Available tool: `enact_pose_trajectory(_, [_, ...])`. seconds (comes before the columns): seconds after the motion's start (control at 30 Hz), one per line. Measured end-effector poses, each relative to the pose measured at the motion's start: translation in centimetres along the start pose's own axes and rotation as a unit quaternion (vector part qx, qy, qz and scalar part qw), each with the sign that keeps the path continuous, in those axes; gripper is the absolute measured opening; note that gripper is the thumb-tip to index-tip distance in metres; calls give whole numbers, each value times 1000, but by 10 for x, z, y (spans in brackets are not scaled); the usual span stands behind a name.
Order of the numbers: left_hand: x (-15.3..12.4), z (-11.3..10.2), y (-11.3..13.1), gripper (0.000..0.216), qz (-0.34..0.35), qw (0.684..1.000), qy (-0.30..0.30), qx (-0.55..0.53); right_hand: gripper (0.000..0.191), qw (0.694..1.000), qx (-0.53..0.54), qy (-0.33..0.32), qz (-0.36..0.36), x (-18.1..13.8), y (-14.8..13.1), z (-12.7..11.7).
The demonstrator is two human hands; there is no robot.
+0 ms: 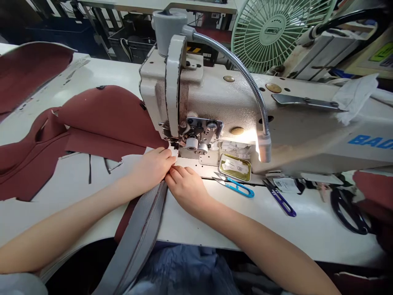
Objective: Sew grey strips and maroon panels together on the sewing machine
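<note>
Surface: You are working at a white, smooth worktable (pixel 76 180) that is spreading wide to both sides of your hands, in a workshop with dark racks lying beyond the machine.
Machine: A cream, speckled metal sewing machine (pixel 221 98) is standing just ahead of your fingers, its needle area (pixel 174 145) sitting right at your fingertips.
Left hand: Your left hand (pixel 152 168) is lying palm down, with its fingertips pushing up to the needle area.
Right hand: Your right hand (pixel 186 188) is lying just beside the left, and the two are touching at the fingertips.
Grip: Both hands are bearing on the top end of the strip; you cannot tell whether they are pinching it or only pressing it flat.
Strip: A long grey ribbed fabric strip (pixel 139 237) is running from under your fingertips down between your forearms and over the near table edge.
Cloth: Dark red, matte fabric panels (pixel 101 114) are lying to the left of your left hand, curved and cut at the edges.
Tools: Blue-handled thread snips (pixel 235 186) are lying near your right hand, purple-handled snips (pixel 281 200) farther right, and black scissors (pixel 348 209) well apart.
Tin: A flat brass-coloured tin (pixel 235 167) is sitting just beyond the blue snips.
Lamp: A ribbed steel gooseneck lamp (pixel 242 69) is shining down beyond your right hand.
Fan: A pale green grille fan (pixel 273 28) is standing behind the machine.
Open room: Bare table is lying left of your left forearm and right of your right forearm.
</note>
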State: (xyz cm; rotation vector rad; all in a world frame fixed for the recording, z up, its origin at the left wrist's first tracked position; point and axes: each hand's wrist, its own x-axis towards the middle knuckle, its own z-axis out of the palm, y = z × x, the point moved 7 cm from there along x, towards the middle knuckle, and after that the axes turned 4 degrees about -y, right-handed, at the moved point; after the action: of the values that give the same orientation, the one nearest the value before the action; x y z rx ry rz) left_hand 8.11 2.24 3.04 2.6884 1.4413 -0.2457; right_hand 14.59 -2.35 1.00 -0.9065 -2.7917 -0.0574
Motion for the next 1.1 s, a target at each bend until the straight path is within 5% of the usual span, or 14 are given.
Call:
enact_pose_trajectory(0.2, [1, -13, -6, 23, 20, 999, 35, 9, 22, 996, 64, -23, 51, 3, 20, -1])
enact_pose_trajectory(0.33, [-23, -24, -11, 33, 81, 994, 74, 17, 31, 967, 250, -44, 23, -1, 32, -20])
enact_pose_trajectory(0.47, [-32, -11, -17, 28, 81, 995, 4, -56, 49, 917, 385, -93, -47, -5, 35, -38])
enact_pose_trajectory(0.67, [-16, 5, -25, 31, -4, 981, 26, -194, 21, 965, 210, -145, -51, -5, 29, -26])
enact_pose_trajectory(1.1, [3, 0, -19, 24, -3, 997, 46, -62, 16, 981, 131, -132, -56, -13, 39, -27])
